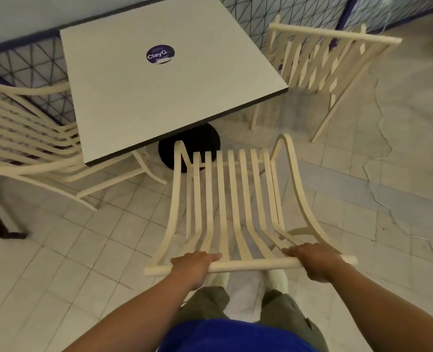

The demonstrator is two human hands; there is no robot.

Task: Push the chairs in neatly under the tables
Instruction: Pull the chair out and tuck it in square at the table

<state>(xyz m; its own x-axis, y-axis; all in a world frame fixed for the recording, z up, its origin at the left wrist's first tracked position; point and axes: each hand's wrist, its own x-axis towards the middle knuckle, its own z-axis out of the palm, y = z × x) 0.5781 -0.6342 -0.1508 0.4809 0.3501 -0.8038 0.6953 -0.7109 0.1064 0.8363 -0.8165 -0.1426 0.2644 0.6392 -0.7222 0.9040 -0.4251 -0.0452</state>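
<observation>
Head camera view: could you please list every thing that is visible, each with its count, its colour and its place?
table: 1, grey top, dark edge, upper centre
sticker: 1, purple, on the table top
table base: 1, black, under the table
left chair: 1, cream, left of the table
right chair: 1, cream, by the table's right corner
held chair: 1, cream, centre, before the table
lattice fence: 1, white with dark lines, behind the table
floor: 1, pale tiles, all around
shoes: 2, white, below the held chair's rail
trousers: 1, olive, bottom centre
left hand: 1, grips the held chair's top rail
right hand: 1, grips the same rail
</observation>
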